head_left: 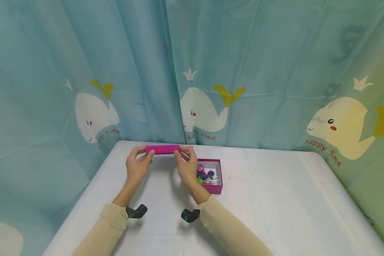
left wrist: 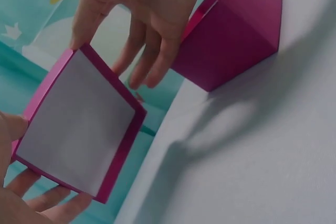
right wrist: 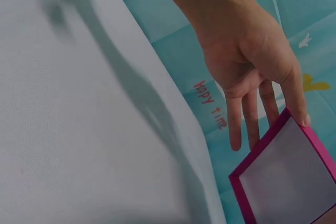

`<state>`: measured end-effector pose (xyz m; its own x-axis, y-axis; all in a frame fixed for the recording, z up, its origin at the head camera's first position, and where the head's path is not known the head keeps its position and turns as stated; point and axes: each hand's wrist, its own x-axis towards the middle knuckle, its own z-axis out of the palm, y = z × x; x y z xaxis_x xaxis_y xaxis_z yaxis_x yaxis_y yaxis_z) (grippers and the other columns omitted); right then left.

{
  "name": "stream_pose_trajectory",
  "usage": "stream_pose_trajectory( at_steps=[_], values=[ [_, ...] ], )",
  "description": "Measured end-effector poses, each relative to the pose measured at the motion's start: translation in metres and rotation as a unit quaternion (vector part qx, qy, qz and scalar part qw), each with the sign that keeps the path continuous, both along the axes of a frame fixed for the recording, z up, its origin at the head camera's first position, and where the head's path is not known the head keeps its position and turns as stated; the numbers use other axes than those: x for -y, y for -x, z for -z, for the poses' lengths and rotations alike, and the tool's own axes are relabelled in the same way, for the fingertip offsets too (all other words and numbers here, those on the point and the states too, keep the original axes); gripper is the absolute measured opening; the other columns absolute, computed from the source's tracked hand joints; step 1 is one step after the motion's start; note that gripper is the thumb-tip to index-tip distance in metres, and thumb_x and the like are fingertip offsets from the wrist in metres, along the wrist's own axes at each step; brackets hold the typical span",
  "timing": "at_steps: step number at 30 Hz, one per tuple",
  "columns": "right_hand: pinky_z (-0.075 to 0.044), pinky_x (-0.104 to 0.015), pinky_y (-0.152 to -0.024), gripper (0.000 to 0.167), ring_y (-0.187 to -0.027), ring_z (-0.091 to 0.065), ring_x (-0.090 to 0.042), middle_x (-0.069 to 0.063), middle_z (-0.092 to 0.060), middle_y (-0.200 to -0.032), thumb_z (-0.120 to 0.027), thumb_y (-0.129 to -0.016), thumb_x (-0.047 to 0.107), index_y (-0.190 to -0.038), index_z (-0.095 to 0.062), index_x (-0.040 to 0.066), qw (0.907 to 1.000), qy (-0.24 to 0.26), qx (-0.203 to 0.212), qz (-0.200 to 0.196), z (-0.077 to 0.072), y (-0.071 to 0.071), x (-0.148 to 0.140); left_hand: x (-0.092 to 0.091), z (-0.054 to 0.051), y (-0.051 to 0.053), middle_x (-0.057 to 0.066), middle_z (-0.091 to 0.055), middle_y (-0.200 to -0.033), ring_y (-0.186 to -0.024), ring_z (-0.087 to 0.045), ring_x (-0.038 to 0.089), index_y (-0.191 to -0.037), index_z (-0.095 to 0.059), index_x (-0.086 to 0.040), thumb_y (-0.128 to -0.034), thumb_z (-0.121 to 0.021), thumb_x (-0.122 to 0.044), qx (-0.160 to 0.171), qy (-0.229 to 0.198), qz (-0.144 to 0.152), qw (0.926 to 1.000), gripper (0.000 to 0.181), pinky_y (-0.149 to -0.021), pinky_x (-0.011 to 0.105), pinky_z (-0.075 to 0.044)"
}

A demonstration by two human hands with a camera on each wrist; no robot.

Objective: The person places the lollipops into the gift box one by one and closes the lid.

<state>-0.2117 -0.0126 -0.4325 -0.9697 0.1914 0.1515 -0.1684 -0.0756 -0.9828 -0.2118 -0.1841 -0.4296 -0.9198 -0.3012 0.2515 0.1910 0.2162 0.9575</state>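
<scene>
A magenta box lid (head_left: 162, 149) with a white inside is held up above the table between both hands. My left hand (head_left: 137, 169) grips its left end, thumb on the near side. At the right end my right hand (head_left: 187, 167) pinches it between thumb and fingers. The left wrist view shows the lid's white inner face (left wrist: 79, 121). Just right of the right hand, the open magenta box (head_left: 217, 189) stands on the table, partly hidden by that hand. Inside it lie several wrapped lollipops (head_left: 204, 175) with white sticks.
The white-covered table (head_left: 275, 199) reaches back to a blue-green curtain (head_left: 259, 53) printed with whales. Dark wrist-worn devices (head_left: 137, 212) sit at both cuffs. Shadows of the arms and lid fall on the tabletop.
</scene>
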Motion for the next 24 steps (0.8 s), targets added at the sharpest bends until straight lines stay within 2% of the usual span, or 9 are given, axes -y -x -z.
stream_pose_trajectory(
  at_steps=[4, 8, 14, 19, 24],
  values=[
    [-0.053, -0.044, -0.103, 0.015, -0.126, -0.058, -0.029, -0.008, -0.065, -0.122, -0.069, -0.100, 0.016, -0.112, -0.063, 0.010, 0.9998, 0.014, 0.001, -0.010, -0.001, -0.002, -0.002, -0.002, -0.002, -0.001, 0.026, -0.058, -0.125, -0.115, -0.066, 0.047, -0.128, -0.059, 0.008, -0.0939, -0.075, -0.007, -0.015, -0.024, 0.010, 0.9996, 0.041, -0.075, 0.011, -0.055],
    [-0.052, -0.044, -0.105, 0.018, -0.128, -0.059, -0.028, -0.010, -0.066, -0.121, -0.070, -0.099, 0.017, -0.111, -0.061, 0.009, 0.9990, 0.035, 0.013, -0.025, 0.001, -0.001, -0.005, -0.004, -0.004, -0.002, 0.031, -0.056, -0.129, -0.118, -0.063, 0.050, -0.127, -0.058, 0.013, -0.0933, -0.074, -0.002, -0.034, -0.023, 0.008, 0.9991, 0.040, -0.078, 0.008, -0.052],
    [-0.054, -0.038, -0.103, 0.023, -0.122, -0.062, -0.027, -0.012, -0.067, -0.119, -0.073, -0.096, 0.011, -0.113, -0.060, 0.004, 0.9965, 0.072, 0.013, -0.041, 0.005, 0.001, -0.010, -0.004, -0.005, -0.004, 0.024, -0.059, -0.132, -0.121, -0.064, 0.043, -0.131, -0.059, 0.008, -0.0924, -0.077, -0.007, -0.026, -0.026, 0.012, 0.9993, 0.045, -0.082, 0.011, -0.052],
    [-0.053, -0.034, -0.102, 0.039, -0.128, -0.060, -0.026, -0.012, -0.065, -0.132, -0.074, -0.096, 0.011, -0.131, -0.059, 0.002, 0.9956, 0.070, 0.008, -0.062, 0.004, 0.002, -0.015, -0.002, -0.004, -0.004, 0.019, -0.059, -0.142, -0.130, -0.060, 0.033, -0.140, -0.058, 0.003, -0.0920, -0.080, -0.017, -0.016, -0.036, 0.028, 0.9988, 0.056, -0.089, 0.016, -0.052],
    [-0.051, -0.037, -0.104, 0.054, -0.137, -0.053, -0.025, -0.007, -0.060, -0.144, -0.074, -0.097, 0.021, -0.146, -0.055, 0.009, 0.9957, 0.029, 0.010, -0.088, 0.001, 0.003, -0.025, 0.000, -0.004, -0.005, 0.016, -0.063, -0.138, -0.130, -0.060, 0.027, -0.137, -0.062, -0.001, -0.0916, -0.080, -0.026, -0.003, -0.012, 0.039, 0.9992, 0.056, -0.093, 0.021, -0.052]
  ],
)
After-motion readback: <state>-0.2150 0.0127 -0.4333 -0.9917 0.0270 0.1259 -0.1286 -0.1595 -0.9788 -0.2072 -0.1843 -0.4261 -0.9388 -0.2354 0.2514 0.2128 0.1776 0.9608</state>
